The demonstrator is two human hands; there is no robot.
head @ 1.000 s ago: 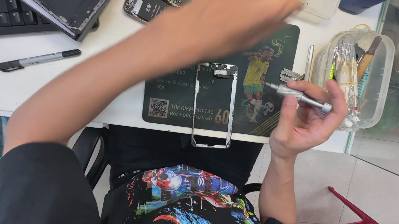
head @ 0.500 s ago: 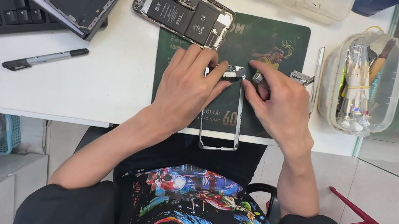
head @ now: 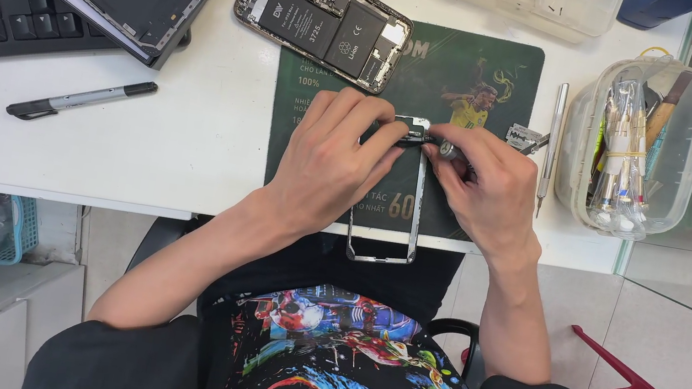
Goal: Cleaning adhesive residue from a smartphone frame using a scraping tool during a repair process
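A: What is held right now?

B: A thin metal phone frame point(head: 416, 198) is pinned down on the green mat point(head: 494, 79). Its top end is pressed by the fingers of the left hand point(head: 335, 158). Its bottom end is hung out past the table edge point(head: 89, 182), over the lap.

A: And the other hand?

B: The right hand point(head: 486, 187) is closed around a small screwdriver point(head: 439, 147). Its tip is set at the top corner of the frame, right by the left fingers.

A: What could go wrong?

B: The frame could be bent if it is pushed too hard, because it is so thin and half of it is not held up by the table. The tip could be slipped off, and the left fingers could be poked, since they are so close.

A: Anything else?

B: A tiny screw could be dropped. It might be lost over the edge, where nothing is there to catch it. It cannot be told from here if a screw is under the tip.

A: What about the things nearby?

B: The open phone point(head: 323, 15) lies just above the hands, and a razor blade point(head: 522, 137) is beside the right hand. Either could be bumped by a quick move. The tool box point(head: 631, 147) stands further right.
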